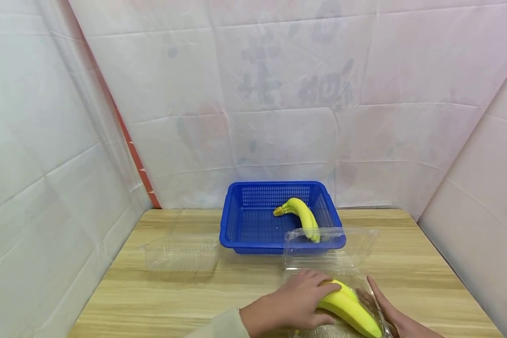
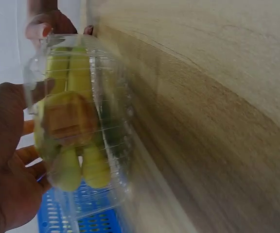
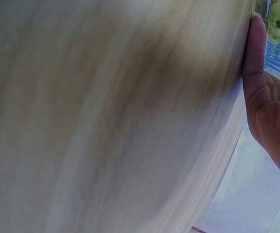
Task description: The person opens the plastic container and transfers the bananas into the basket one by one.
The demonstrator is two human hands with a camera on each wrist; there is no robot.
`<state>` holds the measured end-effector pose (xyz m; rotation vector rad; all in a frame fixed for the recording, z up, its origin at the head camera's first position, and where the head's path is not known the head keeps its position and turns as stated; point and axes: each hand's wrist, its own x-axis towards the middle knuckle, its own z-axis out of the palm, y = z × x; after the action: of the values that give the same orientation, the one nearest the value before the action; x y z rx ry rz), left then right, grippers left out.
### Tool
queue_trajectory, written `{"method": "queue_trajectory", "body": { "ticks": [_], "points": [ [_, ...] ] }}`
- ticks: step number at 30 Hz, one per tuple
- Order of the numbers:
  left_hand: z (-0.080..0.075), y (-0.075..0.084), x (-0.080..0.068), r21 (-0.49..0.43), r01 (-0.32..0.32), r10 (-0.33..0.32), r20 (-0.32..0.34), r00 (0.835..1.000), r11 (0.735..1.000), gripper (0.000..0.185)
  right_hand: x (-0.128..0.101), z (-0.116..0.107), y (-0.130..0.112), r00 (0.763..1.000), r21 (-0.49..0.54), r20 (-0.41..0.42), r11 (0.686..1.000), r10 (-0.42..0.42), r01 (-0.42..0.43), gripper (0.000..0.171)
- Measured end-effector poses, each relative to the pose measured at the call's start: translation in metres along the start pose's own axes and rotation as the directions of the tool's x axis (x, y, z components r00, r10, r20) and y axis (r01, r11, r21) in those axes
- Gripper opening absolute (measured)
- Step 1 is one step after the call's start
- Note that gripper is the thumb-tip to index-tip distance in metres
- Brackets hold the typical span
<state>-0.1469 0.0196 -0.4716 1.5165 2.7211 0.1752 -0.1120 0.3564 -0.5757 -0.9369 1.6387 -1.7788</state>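
Note:
A clear plastic clamshell box (image 1: 314,332) lies with its lid (image 1: 355,253) raised toward the back, near the table's front edge. In it is a bunch of yellow bananas (image 1: 348,310), seen through the plastic in the left wrist view too. My left hand (image 1: 297,300) holds the bunch from the left, fingers bent over its top and thumb on the near side. At the box's right end is my right hand (image 1: 395,317), its straight fingers touching the wall. The right wrist view catches this hand (image 3: 271,104) only partly, low by the tabletop.
Behind the box stands a blue plastic basket (image 1: 257,223) with another banana bunch (image 1: 302,216) inside; the raised lid overlaps its front right corner. A second clear plastic box (image 1: 181,256) sits at the left of the wooden table (image 1: 122,291). White cloth walls (image 1: 279,141) surround the table.

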Motion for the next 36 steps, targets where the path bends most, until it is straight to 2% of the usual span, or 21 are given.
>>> {"method": "queue_trajectory", "body": {
  "ticks": [1, 3, 5, 11, 13, 19, 26, 32, 36],
  "points": [
    [0.002, 0.0, 0.002, 0.007, 0.007, -0.007, 0.005, 1.0, 1.0, 0.068, 0.0, 0.0, 0.001, 1.0, -0.039, -0.001, 0.999, -0.031, 0.031, 0.121],
    [0.005, 0.0, 0.005, 0.018, 0.02, -0.02, 0.007, 1.0, 1.0, 0.067, 0.0, -0.001, 0.003, 0.999, -0.043, 0.003, 0.998, -0.042, 0.042, 0.119],
    [0.007, -0.001, 0.007, 0.032, 0.03, -0.03, 0.006, 1.0, 0.999, 0.064, 0.0, -0.001, 0.003, 0.998, -0.09, 0.001, 0.994, -0.059, 0.058, 0.12],
    [0.01, -0.002, 0.013, 0.066, 0.043, -0.044, 0.015, 0.999, 0.997, 0.062, 0.0, -0.002, 0.001, 1.0, 0.015, 0.017, 1.0, 0.004, -0.004, 0.117],
    [0.01, -0.002, 0.013, 0.054, 0.044, -0.045, 0.019, 0.999, 0.998, 0.061, 0.0, -0.003, 0.003, 1.0, 0.035, 0.026, 0.999, 0.002, -0.003, 0.115],
    [0.012, -0.001, 0.013, 0.005, 0.052, -0.052, 0.008, 0.999, 0.999, 0.055, 0.001, -0.004, 0.009, 0.996, -0.037, 0.023, 0.996, -0.081, 0.082, 0.116],
    [0.012, -0.001, 0.011, -0.028, 0.059, -0.059, -0.01, 0.998, 0.998, 0.052, 0.002, -0.005, 0.007, 0.996, -0.028, 0.033, 0.996, -0.086, 0.087, 0.122],
    [0.011, 0.0, 0.009, -0.072, 0.059, -0.059, -0.003, 0.998, 0.996, 0.051, 0.002, -0.015, 0.023, 0.991, 0.13, 0.098, 0.989, -0.09, 0.076, 0.112],
    [0.011, 0.001, 0.008, -0.114, 0.073, -0.075, -0.01, 0.997, 0.991, 0.049, -0.002, -0.013, 0.019, 0.998, 0.074, 0.046, 0.996, -0.046, 0.042, 0.113]
  ]
}}
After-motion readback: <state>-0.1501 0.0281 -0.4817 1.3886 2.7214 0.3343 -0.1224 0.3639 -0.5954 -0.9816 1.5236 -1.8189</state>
